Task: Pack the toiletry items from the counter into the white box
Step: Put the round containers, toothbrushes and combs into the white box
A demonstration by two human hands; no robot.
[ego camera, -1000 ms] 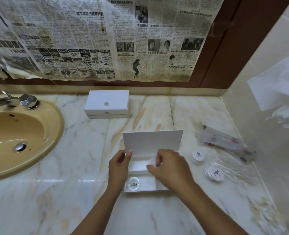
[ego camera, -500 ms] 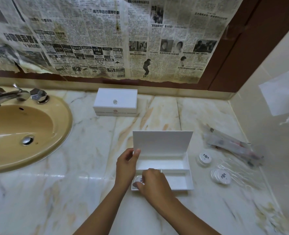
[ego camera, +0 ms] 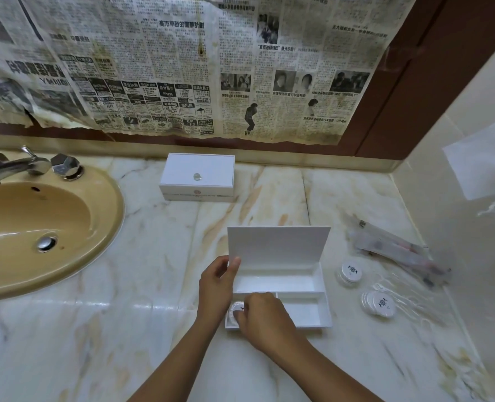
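An open white box (ego camera: 324, 288) lies on the marble counter with its lid standing up at the back. My left hand (ego camera: 215, 285) grips the box's left end, thumb on the lid's edge. My right hand (ego camera: 262, 314) is inside the front left compartment, fingers curled on a round white packet (ego camera: 236, 310) that is partly hidden. Two more round packets (ego camera: 350, 273) (ego camera: 381, 303) lie on the counter to the right of the box. Clear-wrapped long items (ego camera: 397, 253) lie further right.
A closed white box (ego camera: 198, 177) stands near the back wall. A tan sink (ego camera: 37, 227) with a chrome tap (ego camera: 14, 165) fills the left. The tiled side wall (ego camera: 458, 198) closes off the right, with white tissue hanging on it.
My right hand moved from the back compartment to the front left one and now stays on the round packet. The left hand kept its hold on the box.
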